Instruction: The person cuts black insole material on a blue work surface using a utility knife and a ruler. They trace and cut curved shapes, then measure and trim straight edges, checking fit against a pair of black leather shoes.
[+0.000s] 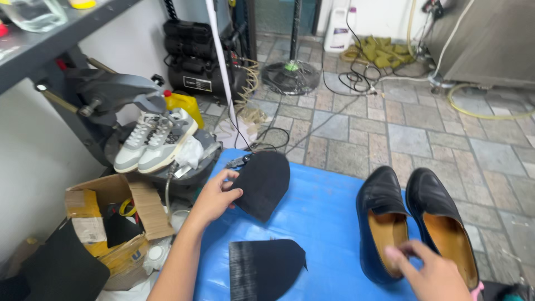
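Note:
My left hand (214, 196) pinches the edge of a black sole-shaped rubber piece (263, 184) that lies tilted on a blue sheet (326, 217). A second black rubber piece (264, 270) lies flat near the front edge. My right hand (432, 273) reaches into the heel opening of the left of two dark blue leather loafers (382, 223), fingers touching its tan lining. The other loafer (443, 223) stands beside it. A pair of pliers (238, 162) peeks out behind the held piece.
A pair of grey and white sneakers (156, 139) rests on a machine at the left. An open cardboard box (111, 217) stands below it. A black compressor (195, 56), a fan base (291, 75), cables and a white jug (339, 28) occupy the tiled floor.

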